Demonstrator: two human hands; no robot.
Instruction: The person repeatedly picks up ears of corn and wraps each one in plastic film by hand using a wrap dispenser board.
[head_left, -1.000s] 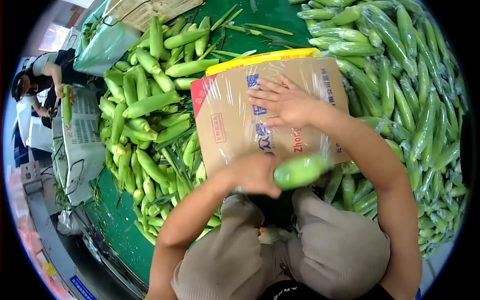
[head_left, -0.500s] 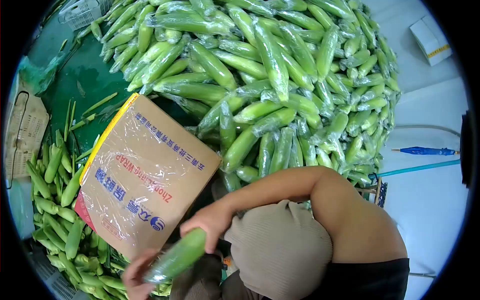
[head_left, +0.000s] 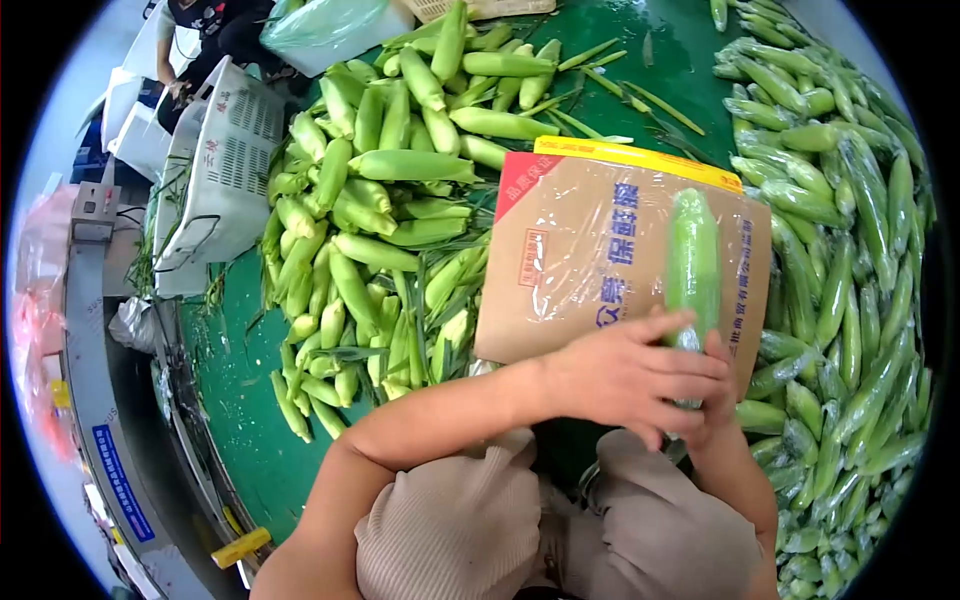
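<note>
An ear of corn [head_left: 692, 255] in its green husk, with clear film around it, stands lengthwise over the cardboard box. My right hand [head_left: 718, 385] wraps its lower end from the right. Across that same end lies my left hand [head_left: 640, 370], its fingers pressed over the film and overlapping the right hand. The corn's bottom tip is hidden behind my fingers. Beneath the corn, the cardboard box [head_left: 560, 270] with blue and red print has clear film spread over its top and a yellow strip along its far edge.
Loose unwrapped corn [head_left: 350, 280] is heaped on the green floor [head_left: 230, 350] to the left. Film-wrapped corn [head_left: 850, 300] is piled high on the right. A white crate [head_left: 225, 160] stands farther left, near a seated person [head_left: 215, 40]. A metal machine [head_left: 130, 400] borders the left.
My view has swung left, bringing the loose corn and crate into sight. The corn has moved from beside the box's near edge to over its top; both hands are now together at its lower end.
</note>
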